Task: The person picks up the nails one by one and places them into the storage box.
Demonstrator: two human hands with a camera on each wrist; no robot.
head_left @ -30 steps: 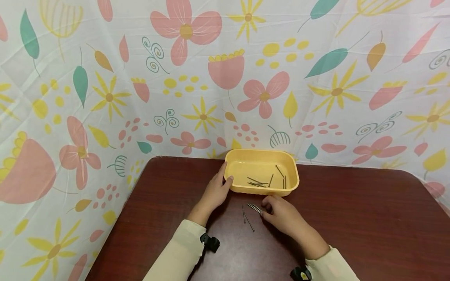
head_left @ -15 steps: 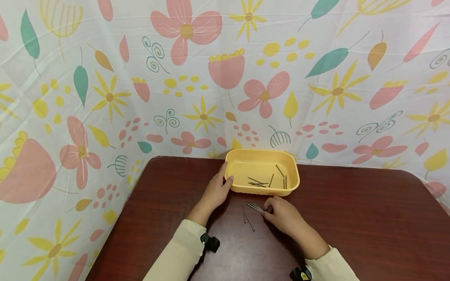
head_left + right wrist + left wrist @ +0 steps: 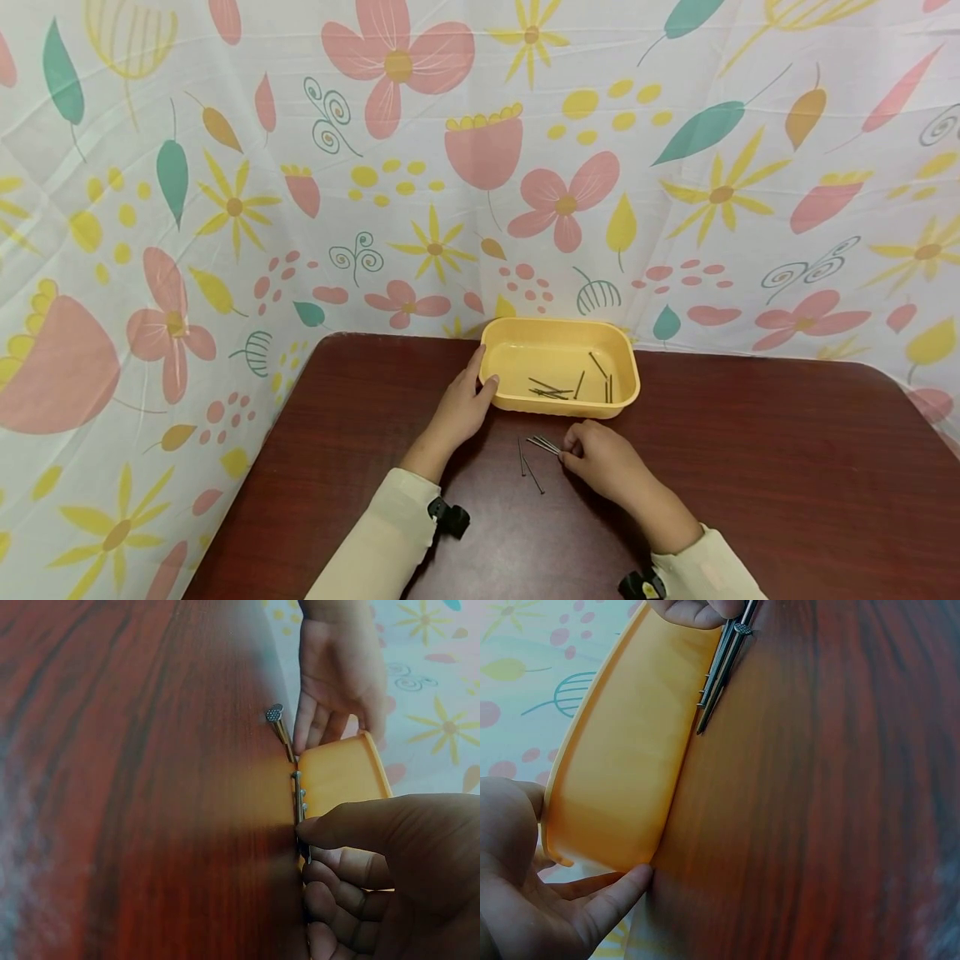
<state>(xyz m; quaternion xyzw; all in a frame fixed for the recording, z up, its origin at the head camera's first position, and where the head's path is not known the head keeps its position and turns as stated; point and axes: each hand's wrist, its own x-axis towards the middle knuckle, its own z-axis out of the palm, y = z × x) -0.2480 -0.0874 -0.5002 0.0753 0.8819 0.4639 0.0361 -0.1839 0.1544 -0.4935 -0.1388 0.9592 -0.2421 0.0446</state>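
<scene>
Two loose nails [image 3: 521, 458] lie beside the bunch of nails [image 3: 543, 446] the right hand [image 3: 606, 460] pinches; the left hand [image 3: 457, 408], fingers fairly straight, touches a yellow tray [image 3: 536, 354].

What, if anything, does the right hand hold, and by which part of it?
Several nails, which the right hand pinches near the ends opposite their heads.
</scene>
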